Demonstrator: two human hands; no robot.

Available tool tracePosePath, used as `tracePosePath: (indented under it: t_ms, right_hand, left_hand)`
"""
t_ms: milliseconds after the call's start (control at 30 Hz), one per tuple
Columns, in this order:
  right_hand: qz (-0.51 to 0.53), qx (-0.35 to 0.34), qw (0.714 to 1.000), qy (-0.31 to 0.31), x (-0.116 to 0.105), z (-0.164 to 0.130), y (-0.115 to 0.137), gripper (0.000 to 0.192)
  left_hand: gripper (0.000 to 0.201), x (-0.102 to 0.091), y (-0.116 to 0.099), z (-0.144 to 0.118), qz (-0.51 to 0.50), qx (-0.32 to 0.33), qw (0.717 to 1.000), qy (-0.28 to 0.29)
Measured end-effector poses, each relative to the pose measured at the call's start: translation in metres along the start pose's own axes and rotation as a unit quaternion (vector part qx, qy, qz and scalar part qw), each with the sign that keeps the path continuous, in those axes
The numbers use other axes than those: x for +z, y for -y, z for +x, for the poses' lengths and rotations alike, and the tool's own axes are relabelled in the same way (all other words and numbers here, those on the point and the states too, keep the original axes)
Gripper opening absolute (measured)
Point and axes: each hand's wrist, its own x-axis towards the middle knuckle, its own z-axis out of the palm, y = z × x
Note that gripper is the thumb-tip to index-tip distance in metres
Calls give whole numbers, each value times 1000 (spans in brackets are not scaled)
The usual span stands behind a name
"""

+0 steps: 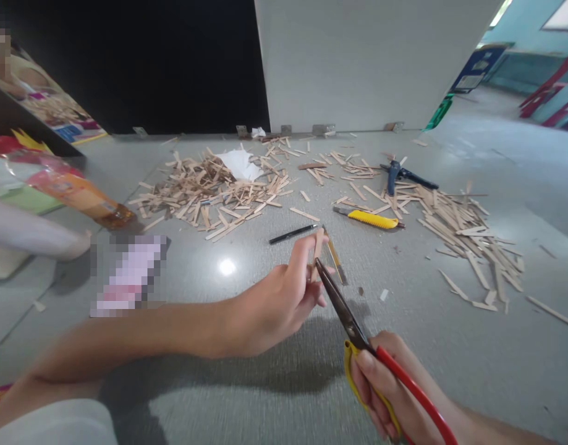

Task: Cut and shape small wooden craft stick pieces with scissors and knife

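At the centre of the frame the left hand point(284, 300) pinches a short wooden stick point(317, 247) upright between thumb and fingers. The right hand point(388, 386), at lower right, is closed around the yellow and red handles of the scissors point(342, 306), whose blades meet the stick just beside the left fingertips. The likely trouble is a nicked finger, since the blades sit so close to the grip. A brittle stick could also splinter or fly off toward the stick pile point(209, 191) at upper left on the floor point(450, 346).

Yellow utility knife point(368, 219), black pen point(293, 234), glue gun point(399, 175).
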Motion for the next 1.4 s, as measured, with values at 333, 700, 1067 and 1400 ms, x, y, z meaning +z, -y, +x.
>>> tracePosePath:
  t_ms: [333, 700, 1067, 1400]
  right_hand:
    - [-77, 9, 997, -24, 11, 7, 33, 78]
    - [-26, 32, 999, -9, 11, 7, 44, 76]
    - [29, 43, 998, 34, 2, 14, 46, 75]
    - [2, 18, 1000, -1, -2, 9, 39, 74]
  left_hand:
    - [35, 3, 2, -2, -21, -7, 1000, -2]
    - [46, -19, -10, 2, 94, -38, 994, 30]
    - [31, -38, -18, 10, -32, -136, 986, 89]
    - [25, -34, -21, 12, -98, -150, 981, 76]
